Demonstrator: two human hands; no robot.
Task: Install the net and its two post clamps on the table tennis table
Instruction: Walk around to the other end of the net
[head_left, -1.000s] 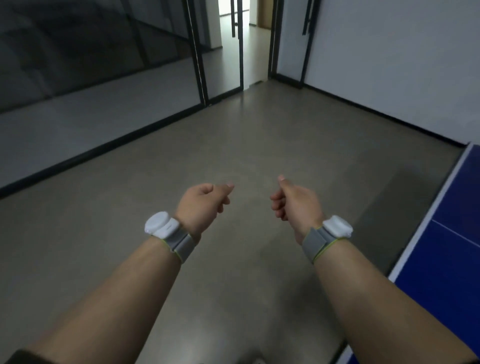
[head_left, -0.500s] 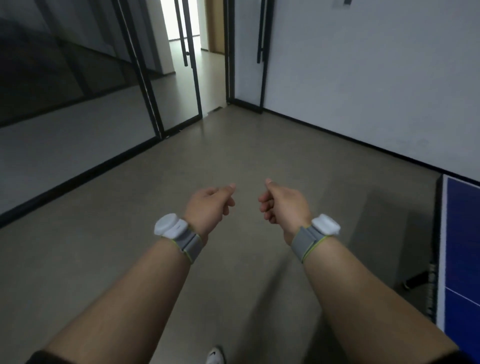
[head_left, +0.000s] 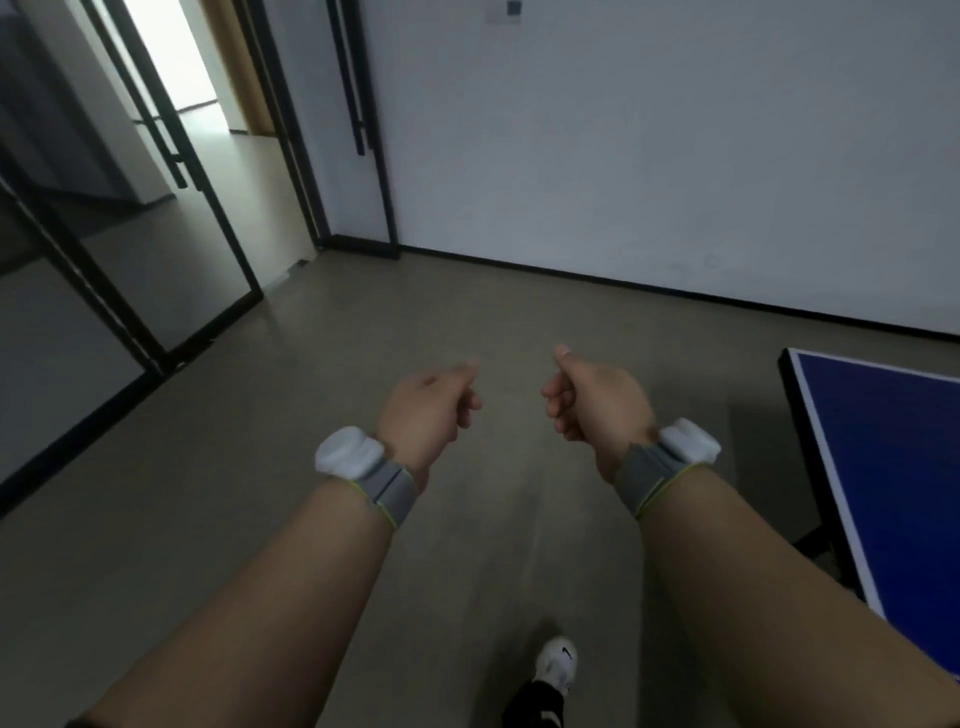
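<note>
The blue table tennis table (head_left: 893, 467), with a white line along its edge and a dark frame, shows one corner at the right of the view. No net or post clamp is in sight. My left hand (head_left: 428, 410) and my right hand (head_left: 592, 408) are held out in front of me over the floor, well left of the table. Each hand has its fingers curled in and its thumb pointing forward, and holds nothing. Both wrists carry a grey strap with a white device.
A white wall with a black skirting (head_left: 623, 280) runs ahead. Black-framed glass doors (head_left: 218, 270) stand at the left, with a lit passage behind them. The floor is grey-beige. My white shoe (head_left: 558, 662) steps forward at the bottom.
The view has swung right and moved forward: the doors slid left, the wall came closer, and the table's corner now shows. Both hands keep the same curled pose.
</note>
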